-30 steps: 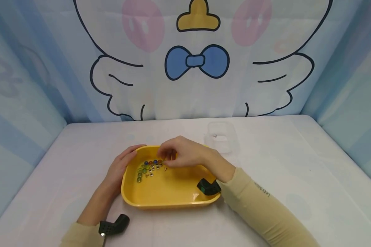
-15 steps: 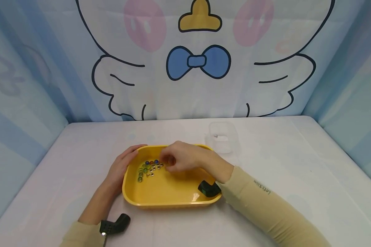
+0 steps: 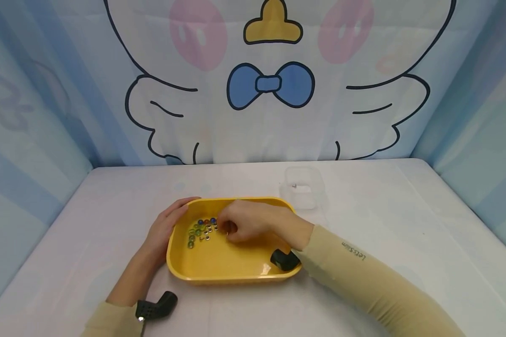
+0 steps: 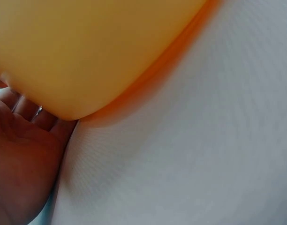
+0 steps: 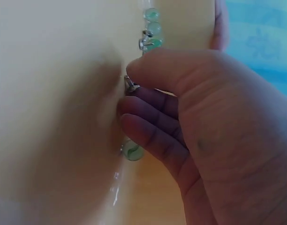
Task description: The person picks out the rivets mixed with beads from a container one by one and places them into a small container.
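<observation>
A yellow tray [image 3: 236, 264] sits on the table. My left hand [image 3: 162, 231] holds its far left corner, fingers along the outer wall and thumb at the rim. Inside, my right hand [image 3: 249, 220] pinches a small silver screw [image 5: 130, 85] between thumb and forefinger, close to the tray floor. Left of these fingertips are several green glass marbles [image 3: 191, 238], a few blue and red marbles [image 3: 206, 222] and several small silver screws [image 3: 207, 238]. Part of this group is hidden behind the right hand.
A clear plastic box [image 3: 303, 187] with a small silver piece [image 3: 294, 186] in it stands behind the tray's far right corner. Printed fabric walls [image 3: 270, 131] enclose the table's back and sides. A black wrist camera [image 3: 284, 260] overhangs the tray's right side.
My right hand has come slightly nearer, its fingertips lowering to a loose screw, which it now pinches. It now covers the rightmost marbles. My left hand stays at the tray corner.
</observation>
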`<state>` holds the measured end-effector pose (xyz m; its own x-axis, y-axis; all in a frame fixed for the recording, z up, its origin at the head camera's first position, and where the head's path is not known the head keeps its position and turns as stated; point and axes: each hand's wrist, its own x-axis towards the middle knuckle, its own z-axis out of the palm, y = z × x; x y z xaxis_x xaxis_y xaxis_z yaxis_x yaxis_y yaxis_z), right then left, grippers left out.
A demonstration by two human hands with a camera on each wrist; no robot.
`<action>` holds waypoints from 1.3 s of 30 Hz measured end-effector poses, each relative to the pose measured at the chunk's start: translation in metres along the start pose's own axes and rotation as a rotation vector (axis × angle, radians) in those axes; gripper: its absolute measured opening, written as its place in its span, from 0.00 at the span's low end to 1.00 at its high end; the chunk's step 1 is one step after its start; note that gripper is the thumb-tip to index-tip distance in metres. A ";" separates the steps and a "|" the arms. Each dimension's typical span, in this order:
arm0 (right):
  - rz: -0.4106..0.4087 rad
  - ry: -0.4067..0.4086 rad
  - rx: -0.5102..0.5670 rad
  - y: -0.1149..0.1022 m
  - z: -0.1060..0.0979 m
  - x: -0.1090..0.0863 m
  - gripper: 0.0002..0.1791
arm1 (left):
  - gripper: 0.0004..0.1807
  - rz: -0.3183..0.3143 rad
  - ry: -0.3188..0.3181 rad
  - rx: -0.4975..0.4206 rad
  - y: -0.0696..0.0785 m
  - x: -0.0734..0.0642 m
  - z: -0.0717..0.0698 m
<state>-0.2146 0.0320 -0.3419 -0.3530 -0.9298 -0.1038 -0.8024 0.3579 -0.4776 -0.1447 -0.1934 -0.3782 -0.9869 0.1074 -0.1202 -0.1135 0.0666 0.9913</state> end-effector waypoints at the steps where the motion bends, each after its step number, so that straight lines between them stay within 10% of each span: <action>1: -0.001 -0.008 -0.007 -0.001 0.000 0.000 0.05 | 0.25 0.000 -0.002 -0.001 0.000 0.000 0.000; 17: -0.016 -0.047 -0.032 -0.006 0.000 0.002 0.05 | 0.26 -0.010 0.004 0.052 0.001 0.000 -0.001; 39: -0.097 0.247 0.153 -0.001 -0.009 -0.012 0.07 | 0.28 -0.013 0.010 0.076 -0.001 0.001 0.000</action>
<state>-0.2143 0.0440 -0.3321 -0.3997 -0.9035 0.1546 -0.7628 0.2343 -0.6027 -0.1459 -0.1934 -0.3792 -0.9866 0.0959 -0.1319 -0.1175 0.1430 0.9827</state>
